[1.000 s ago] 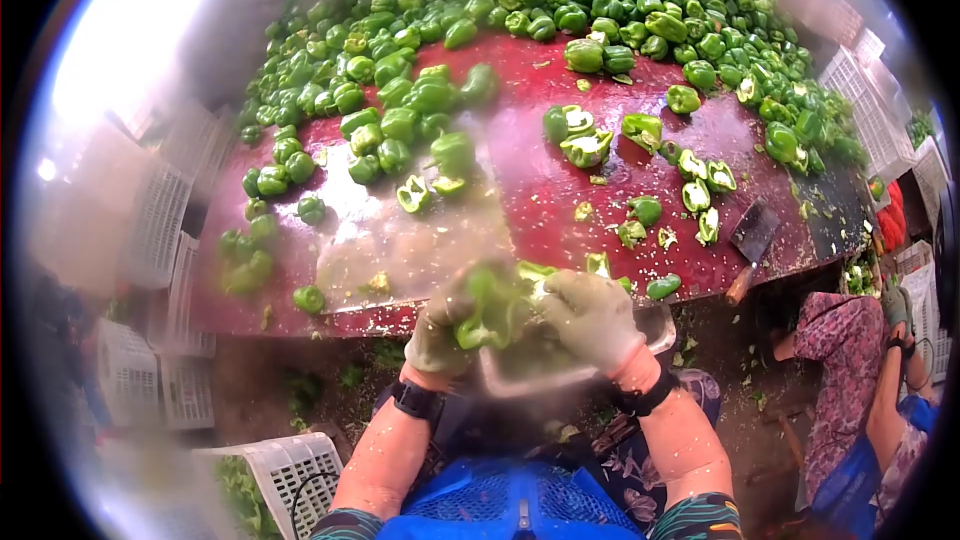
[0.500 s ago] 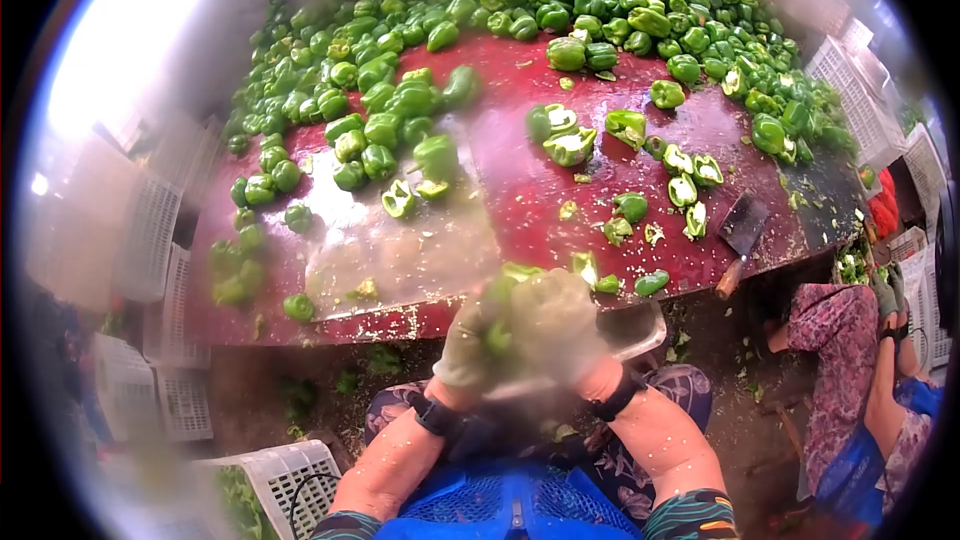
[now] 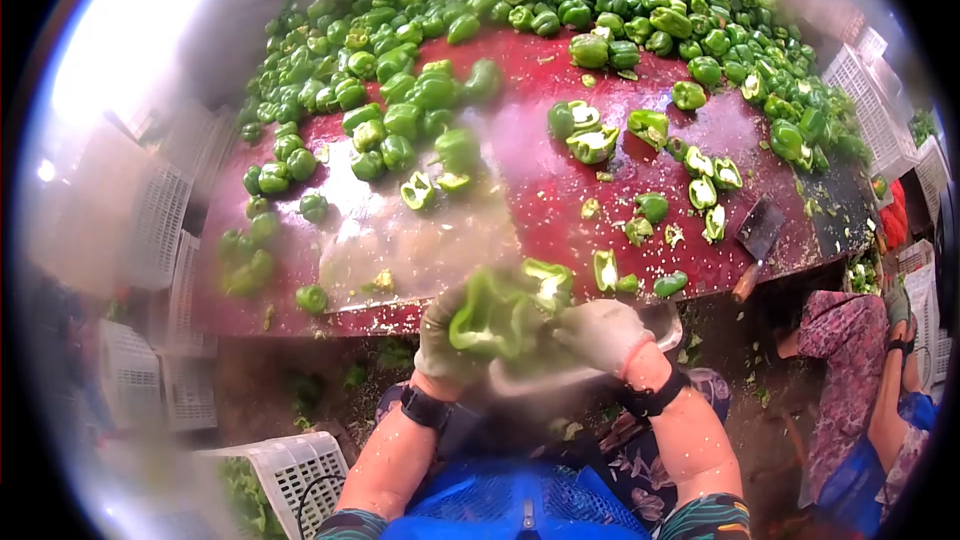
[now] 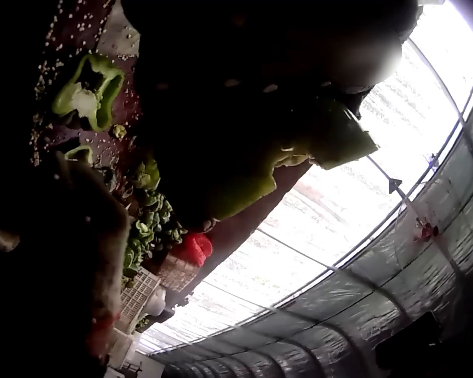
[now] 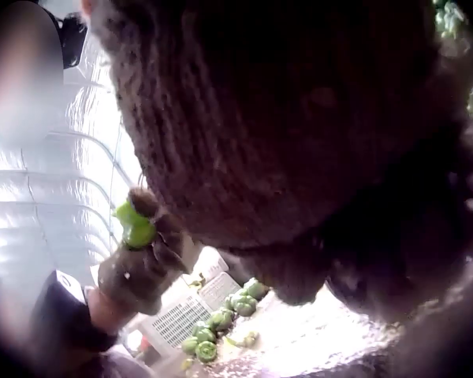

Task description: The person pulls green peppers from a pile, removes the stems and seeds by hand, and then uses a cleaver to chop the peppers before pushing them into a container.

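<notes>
Though near pepper pieces (image 3: 714, 224), cleaver (image 3: 761, 228) apart

A hollowed green bell pepper (image 3: 490, 315), blurred in the head view, was gripped upraised in a gloved left hand (image 3: 438, 342), its wall cut open, its rim jagged and glossy against bright light in the left wrist view.

Held pepper (image 3: 490, 328): green
Worktop (image 3: 540, 65): red
Gloves (image 3: 607, 332): pale grey
Sleeves (image 3: 708, 518): dark, teal-and-orange lines
Neighbour's trousers (image 3: 845, 340): pink, patterned
</notes>
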Demonstrator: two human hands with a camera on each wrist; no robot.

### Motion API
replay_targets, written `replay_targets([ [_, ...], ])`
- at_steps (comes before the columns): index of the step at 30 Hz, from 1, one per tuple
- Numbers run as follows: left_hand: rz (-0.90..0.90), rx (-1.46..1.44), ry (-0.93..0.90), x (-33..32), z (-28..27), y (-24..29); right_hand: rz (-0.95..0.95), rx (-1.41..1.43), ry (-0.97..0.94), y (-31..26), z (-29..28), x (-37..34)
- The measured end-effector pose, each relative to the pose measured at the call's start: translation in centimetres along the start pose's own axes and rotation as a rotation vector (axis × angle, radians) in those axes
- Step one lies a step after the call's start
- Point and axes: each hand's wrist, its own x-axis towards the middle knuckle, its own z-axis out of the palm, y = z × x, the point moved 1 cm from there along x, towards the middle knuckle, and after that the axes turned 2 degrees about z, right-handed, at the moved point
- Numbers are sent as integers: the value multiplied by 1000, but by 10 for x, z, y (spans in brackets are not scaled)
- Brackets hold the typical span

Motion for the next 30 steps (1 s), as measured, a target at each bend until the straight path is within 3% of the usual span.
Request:
replay_targets([
  [1, 35, 88, -23, -3, -8, -2, 97, -59, -130, -4, -3, -1],
  [2, 72, 175, -43, -6, -6, 2, 98, -101, -68, 0, 1, 0],
  [4, 9, -87, -132, -8, 3, 11, 96, -195, 67, 11, 7, 7],
  [5, -15, -167, -173, -9, 10, 17, 128, -102, 135, 5, -8, 4],
  [8, -27, -187, -166, -6, 21, 22, -112, 445, 883, 7, -6, -3],
  [11, -37, -226, 63, -2, 62, 17, -244, 483, 1238, -32, -12, -5],
  [12, -60, -56, 38, -1, 58, 3, -405, 583, 966, -39, 1, 5],
  [14, -94, 77, 15, -2, 61, 0, -356, 571, 788, -37, 12, 10],
  [16, -89, 249, 23, -3, 45, 19, -156, 589, 670, -23, 2, 15],
  [17, 16, 183, -10, -5, 34, 33, -198, 599, 912, 0, 17, 34],
  [18, 60, 145, 199, -15, 29, 53, -50, 575, 921, 13, 15, 39],
  [19, 194, 402, 253, -36, 1, 100, -30, 442, 847, 20, 10, 38],
  [21, 398, 718, 337, -72, -50, 144, 14, 237, 662, 17, 9, 39],
  [22, 538, 709, 536, -89, -69, 159, 27, 160, 548, 9, 9, 39],
  [25, 556, 894, 948, -183, -161, 214, 5, -88, 349, -1, 20, 50],
  [27, 608, 813, 1241, -271, -220, 247, -26, -221, 285, -5, 25, 56],
  [28, 655, 790, 1348, -315, -243, 255, 4, -233, 210, -6, 26, 59],
  [29, 847, 850, 1429, -348, -242, 246, 12, -244, 194, -8, 24, 60],
  [30, 766, 928, 1528, -415, -297, 259, 23, -256, 178, -10, 22, 60],
])
